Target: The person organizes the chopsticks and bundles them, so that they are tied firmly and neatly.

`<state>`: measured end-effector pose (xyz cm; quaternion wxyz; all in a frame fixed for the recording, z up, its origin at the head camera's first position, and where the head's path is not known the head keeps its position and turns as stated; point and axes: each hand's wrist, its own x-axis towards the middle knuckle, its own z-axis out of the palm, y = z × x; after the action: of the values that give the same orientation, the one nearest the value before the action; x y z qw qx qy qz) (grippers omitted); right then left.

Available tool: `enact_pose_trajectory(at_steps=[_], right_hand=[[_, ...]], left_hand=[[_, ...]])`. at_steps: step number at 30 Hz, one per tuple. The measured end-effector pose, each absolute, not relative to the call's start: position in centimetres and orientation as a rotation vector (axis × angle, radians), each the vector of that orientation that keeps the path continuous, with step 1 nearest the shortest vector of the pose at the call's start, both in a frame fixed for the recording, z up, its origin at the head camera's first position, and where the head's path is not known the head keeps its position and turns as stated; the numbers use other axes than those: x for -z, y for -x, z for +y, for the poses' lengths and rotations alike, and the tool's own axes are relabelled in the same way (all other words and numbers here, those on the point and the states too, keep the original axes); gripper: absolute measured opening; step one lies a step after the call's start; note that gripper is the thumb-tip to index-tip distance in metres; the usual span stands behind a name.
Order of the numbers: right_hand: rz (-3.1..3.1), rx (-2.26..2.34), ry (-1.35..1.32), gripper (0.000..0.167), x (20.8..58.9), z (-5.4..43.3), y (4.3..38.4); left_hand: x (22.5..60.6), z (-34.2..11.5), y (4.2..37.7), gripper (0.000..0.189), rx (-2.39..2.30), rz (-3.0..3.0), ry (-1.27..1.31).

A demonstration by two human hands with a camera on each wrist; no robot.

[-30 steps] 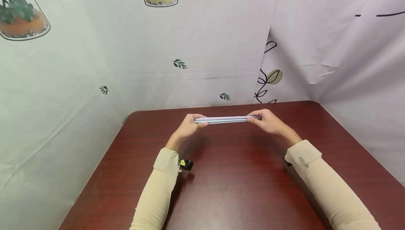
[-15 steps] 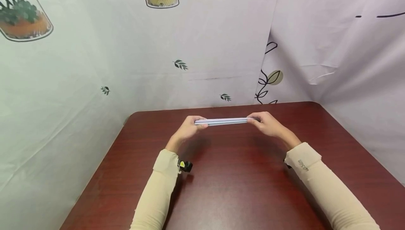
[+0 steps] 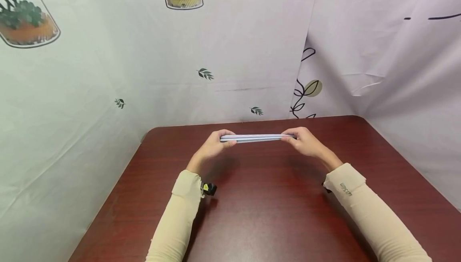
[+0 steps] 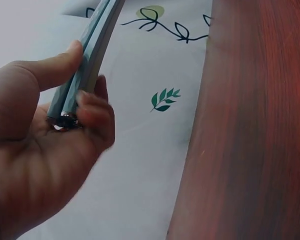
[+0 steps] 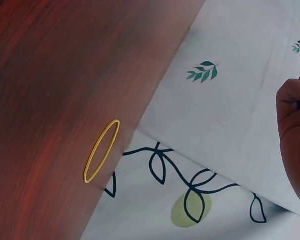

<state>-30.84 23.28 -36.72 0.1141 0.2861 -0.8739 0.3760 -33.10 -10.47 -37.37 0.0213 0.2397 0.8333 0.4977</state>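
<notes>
A bundle of slim, pale blue and lilac pencil-like sticks (image 3: 257, 138) spans the gap between both hands, held level above the far part of the table. My left hand (image 3: 212, 146) grips its left end, thumb on the near side. In the left wrist view the sticks (image 4: 96, 50) run up past the thumb, their dark ends near the palm; the fingers curl round them. At the other end my right hand (image 3: 305, 141) pinches the bundle between thumb and fingers. Only part of the right hand (image 5: 296, 135) shows in the right wrist view, the sticks out of sight.
A yellow rubber band (image 5: 101, 151) lies on the dark red table (image 3: 252, 214) near its edge. White cloth walls (image 3: 245, 46) printed with leaves and plants rise behind and beside the table.
My left hand and sleeve have shifted slightly to the left. Both hands still hold the sticks; the right hand stays almost in place.
</notes>
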Motion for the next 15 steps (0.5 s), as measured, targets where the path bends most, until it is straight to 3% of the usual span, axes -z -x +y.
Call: enact_pose_trajectory(at_steps=[5, 11, 15], right_hand=[[-2.56, -1.143, -0.804, 0.012, 36.5, 23.3, 30.8], [-2.509, -1.127, -0.796, 0.01, 36.6, 23.2, 30.8], [-2.452, -1.089, -0.829, 0.007, 36.7, 23.0, 30.9]], left_hand=[[36.7, -9.9, 32.1, 0.04, -1.323, 2.933, -0.771], [36.6, -7.5, 30.4, 0.058, -0.619, 3.487, -1.007], [37.6, -5.7, 30.2, 0.069, -0.183, 3.621, -1.002]])
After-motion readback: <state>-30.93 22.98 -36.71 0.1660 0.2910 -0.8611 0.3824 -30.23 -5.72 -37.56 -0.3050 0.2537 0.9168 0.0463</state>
